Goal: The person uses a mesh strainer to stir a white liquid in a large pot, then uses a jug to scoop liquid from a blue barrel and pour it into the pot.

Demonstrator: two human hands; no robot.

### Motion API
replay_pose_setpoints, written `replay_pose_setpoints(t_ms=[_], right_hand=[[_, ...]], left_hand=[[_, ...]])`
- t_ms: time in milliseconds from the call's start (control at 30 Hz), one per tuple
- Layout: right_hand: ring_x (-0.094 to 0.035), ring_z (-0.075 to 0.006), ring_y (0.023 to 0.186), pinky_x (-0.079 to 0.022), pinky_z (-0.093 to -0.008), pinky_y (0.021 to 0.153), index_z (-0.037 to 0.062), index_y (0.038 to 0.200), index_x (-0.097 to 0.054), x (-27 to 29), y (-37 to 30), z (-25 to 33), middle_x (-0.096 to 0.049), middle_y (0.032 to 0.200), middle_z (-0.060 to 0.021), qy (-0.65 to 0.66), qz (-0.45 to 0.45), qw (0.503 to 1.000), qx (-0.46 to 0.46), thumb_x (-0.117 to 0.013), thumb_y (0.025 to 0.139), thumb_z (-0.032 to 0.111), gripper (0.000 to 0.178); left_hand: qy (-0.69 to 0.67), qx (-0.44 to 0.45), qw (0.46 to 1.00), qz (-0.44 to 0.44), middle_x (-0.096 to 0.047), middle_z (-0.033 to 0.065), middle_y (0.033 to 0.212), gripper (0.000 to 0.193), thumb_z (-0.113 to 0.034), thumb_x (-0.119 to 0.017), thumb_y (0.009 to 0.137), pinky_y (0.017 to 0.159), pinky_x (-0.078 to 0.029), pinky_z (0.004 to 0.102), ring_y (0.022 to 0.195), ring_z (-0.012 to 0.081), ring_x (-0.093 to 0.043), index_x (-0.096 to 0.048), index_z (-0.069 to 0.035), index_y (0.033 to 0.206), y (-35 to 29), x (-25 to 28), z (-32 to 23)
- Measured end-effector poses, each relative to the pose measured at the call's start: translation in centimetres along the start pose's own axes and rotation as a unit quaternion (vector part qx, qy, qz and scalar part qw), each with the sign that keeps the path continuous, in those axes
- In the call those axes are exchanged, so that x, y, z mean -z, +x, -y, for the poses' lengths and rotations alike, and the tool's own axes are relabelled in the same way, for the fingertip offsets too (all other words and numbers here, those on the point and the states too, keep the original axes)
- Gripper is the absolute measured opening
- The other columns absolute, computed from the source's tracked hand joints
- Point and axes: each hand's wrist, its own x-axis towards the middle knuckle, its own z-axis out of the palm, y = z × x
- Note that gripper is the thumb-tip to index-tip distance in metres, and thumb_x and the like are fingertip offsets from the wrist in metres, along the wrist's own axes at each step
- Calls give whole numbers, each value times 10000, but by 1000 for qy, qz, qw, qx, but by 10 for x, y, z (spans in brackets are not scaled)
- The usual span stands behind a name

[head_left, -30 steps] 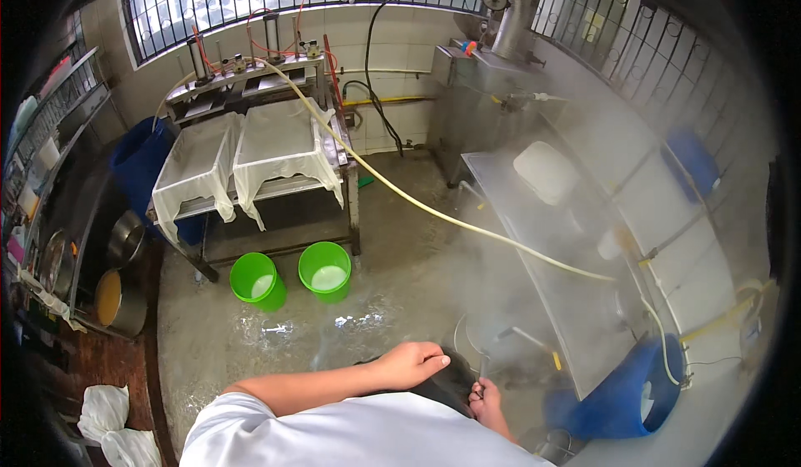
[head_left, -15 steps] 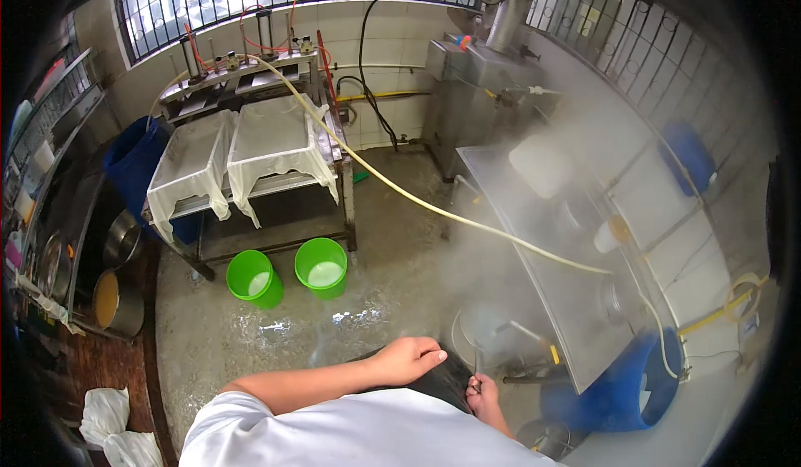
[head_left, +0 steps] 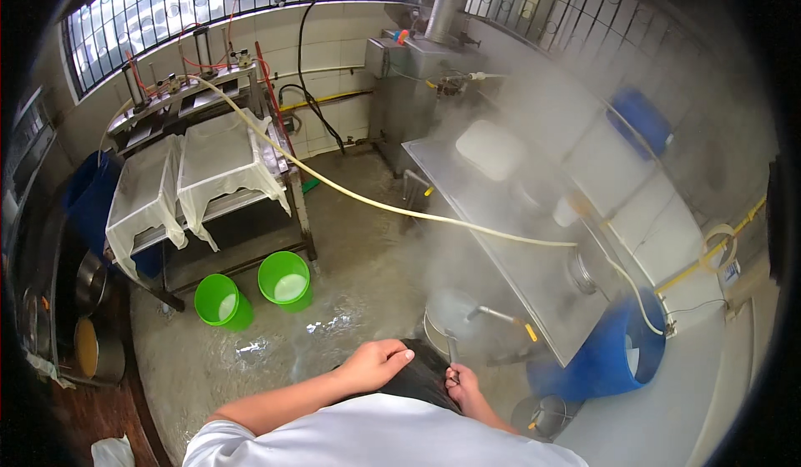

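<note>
My right hand is wrapped round a grey handle that slants up to a steaming metal pot on the floor. Steam blurs the pot's inside, and what the handle's far end belongs to is hidden. In front of my waist, my left hand is closed, with its thumb on top and its fingers curled under. Whether it holds anything does not show. Black cloth lies between the two hands. Above the pot, a pipe with a yellow-handled valve juts from beneath the steel table.
Two green buckets with whitish liquid stand on the wet floor. Behind them, cloth-draped trays sit on a press frame. A pale hose hangs across to the steel table. A blue barrel leans at right.
My view has turned to the right, so the room has shifted left in the picture. My right hand keeps its grip on the handle, and my left hand stays closed.
</note>
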Motion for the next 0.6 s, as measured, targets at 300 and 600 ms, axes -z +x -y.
replay_pose_setpoints(t_ms=[300, 600], right_hand=[[-483, -129, 496, -302, -245, 369, 62, 870, -511, 9, 5, -4, -532, 654, -51, 3, 4, 1000, 5, -578, 914, 71, 80], [-458, -112, 480, -274, -250, 375, 85, 858, -500, 0, 6, 2, -512, 639, -17, 14, -6, 1000, 16, -629, 915, 97, 141]], left_hand=[[-14, -30, 999, -16, -629, 54, 747, 313, -306, -591, 990, 631, -478, 321, 685, 130, -555, -668, -4, 958, 2, -3, 3], [-6, 1, 1000, 2, -635, 40, 767, 316, -317, -588, 993, 654, -482, 310, 705, 122, -560, -667, -12, 969, 6, -1, 0]])
